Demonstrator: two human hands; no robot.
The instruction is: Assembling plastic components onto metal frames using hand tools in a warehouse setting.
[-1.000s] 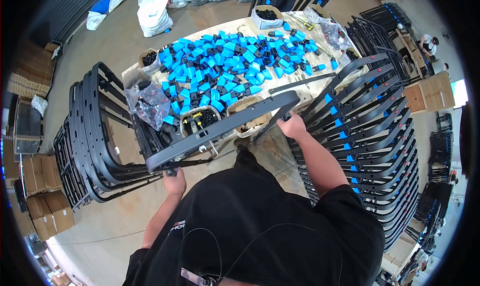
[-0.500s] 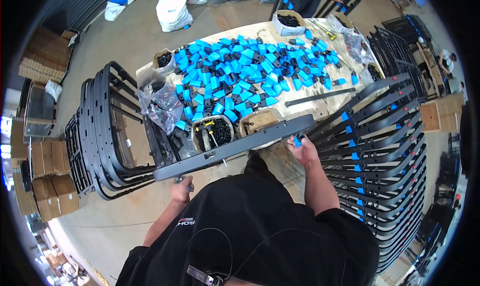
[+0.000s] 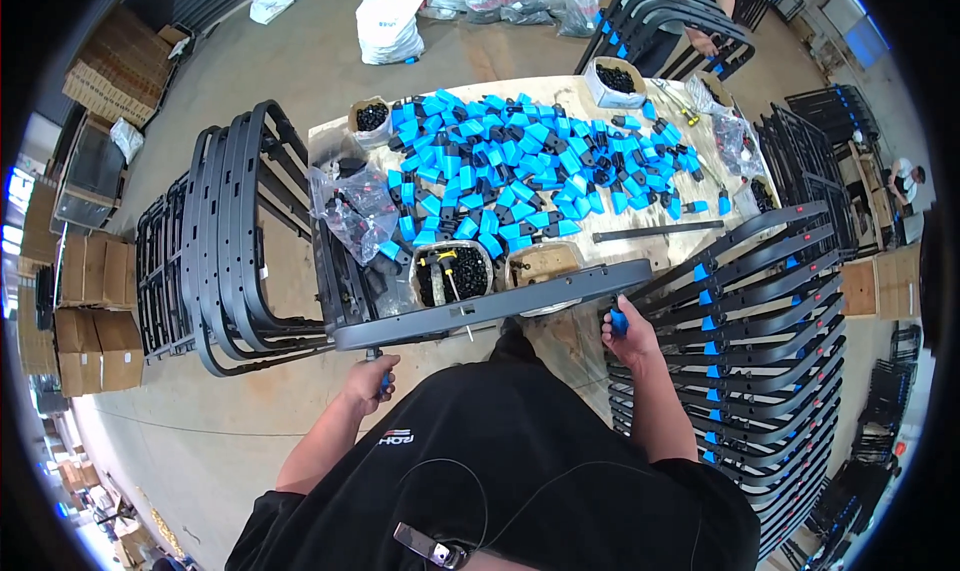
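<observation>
In front of me a black metal frame (image 3: 490,304) stretches across the near side of the table, slanting slightly upward to the right, seen from above. Under its left end my left hand (image 3: 372,383) is closed round a blue-and-black part (image 3: 384,383), mostly covered by the fingers. Close below the right end, my right hand (image 3: 632,336) grips another blue part (image 3: 619,322). Both parts seem joined to the frame, though the joints are partly hidden. Just beyond the frame sit a tub of black pieces (image 3: 472,274) holding a yellow-headed hammer (image 3: 441,258) and a second tub (image 3: 543,262).
A wooden table (image 3: 668,233) bears a heap of blue-and-black parts (image 3: 520,156) and a black bar (image 3: 658,232). Stacked black frames stand left (image 3: 225,251) and right (image 3: 760,371). Beyond the table another person's hand (image 3: 703,43) rests by more frames. Cardboard boxes (image 3: 100,336) stand far left.
My view has shifted, so the table sits farther right and lower. The frame's tilt has lessened, its left end rising. My left hand now shows blue between its fingers.
</observation>
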